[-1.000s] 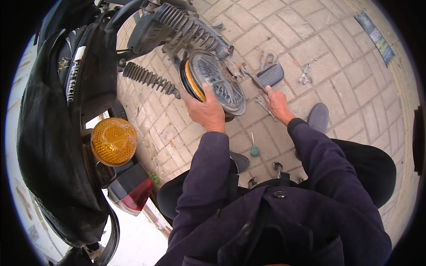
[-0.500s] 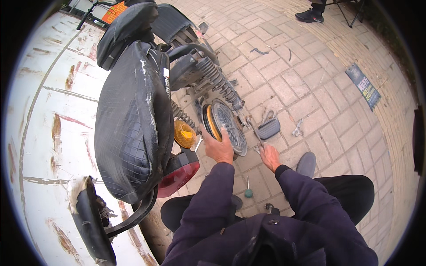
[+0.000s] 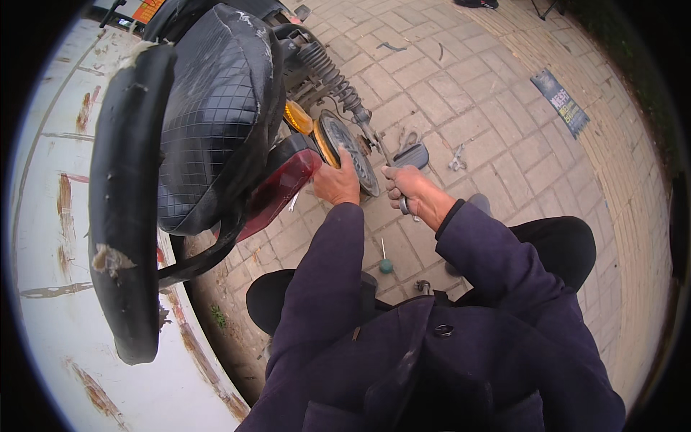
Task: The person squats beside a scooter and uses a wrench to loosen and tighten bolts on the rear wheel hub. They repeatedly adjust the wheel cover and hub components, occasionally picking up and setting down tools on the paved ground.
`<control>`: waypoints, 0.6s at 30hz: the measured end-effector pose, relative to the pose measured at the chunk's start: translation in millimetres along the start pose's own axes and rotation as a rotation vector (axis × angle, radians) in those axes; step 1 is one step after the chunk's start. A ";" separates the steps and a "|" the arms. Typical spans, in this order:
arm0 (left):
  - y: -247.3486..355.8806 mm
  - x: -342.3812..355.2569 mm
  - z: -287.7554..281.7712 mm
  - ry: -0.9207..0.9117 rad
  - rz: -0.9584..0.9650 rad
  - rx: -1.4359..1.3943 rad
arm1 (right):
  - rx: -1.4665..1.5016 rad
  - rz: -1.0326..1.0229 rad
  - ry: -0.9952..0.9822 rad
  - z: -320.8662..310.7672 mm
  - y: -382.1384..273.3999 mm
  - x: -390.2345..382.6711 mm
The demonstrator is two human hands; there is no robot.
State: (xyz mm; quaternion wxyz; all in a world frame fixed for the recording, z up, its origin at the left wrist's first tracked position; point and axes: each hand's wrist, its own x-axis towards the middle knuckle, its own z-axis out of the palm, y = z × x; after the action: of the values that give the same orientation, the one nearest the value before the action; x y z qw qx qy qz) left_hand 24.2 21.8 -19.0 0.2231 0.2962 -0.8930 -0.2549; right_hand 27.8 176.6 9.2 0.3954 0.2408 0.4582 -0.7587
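Observation:
My left hand [image 3: 338, 180] grips the near side of a dusty round wheel hub [image 3: 353, 162] with a yellow band. My right hand [image 3: 414, 191] is closed round a metal tool [image 3: 382, 150], seemingly a wrench, which reaches up toward the axle fittings below a coiled shock absorber [image 3: 327, 72]. An orange round reflector [image 3: 297, 115] and a red tail light [image 3: 273, 198] sit just left of the hub. A black pedal-like piece [image 3: 412, 155], a small metal tool [image 3: 457, 158] and a green-handled screwdriver [image 3: 386, 265] lie on the paving.
A scooter's torn black seat [image 3: 216, 122] and padded bar [image 3: 128, 194] fill the left, beside a scuffed white board [image 3: 50, 237]. A printed mat [image 3: 558, 101] lies at the right. Another person's shoe [image 3: 476, 3] and thin black legs of a stand [image 3: 541, 10] show at the top.
My right hand and forearm have turned and moved inward along the tool. My left hand stays on the hub. The view has shifted, so more of the seat and bar shows.

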 end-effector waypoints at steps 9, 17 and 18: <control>-1.2 4.9 2.5 0.118 0.132 -0.027 | -1.033 -0.428 0.429 -89.1 88.3 20.7; -2.0 4.8 5.3 0.081 0.098 -0.003 | -1.034 -0.541 0.396 -131.2 110.0 76.4; -1.9 4.7 5.5 0.072 0.083 -0.010 | -1.006 -0.594 0.403 -128.4 109.8 82.8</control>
State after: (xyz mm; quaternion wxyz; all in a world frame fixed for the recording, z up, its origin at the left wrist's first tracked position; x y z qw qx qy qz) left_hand 18.5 19.2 -23.2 0.2669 0.2667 -0.8947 -0.2389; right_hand 71.0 229.6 -166.0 0.1378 0.0255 0.8733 -0.4667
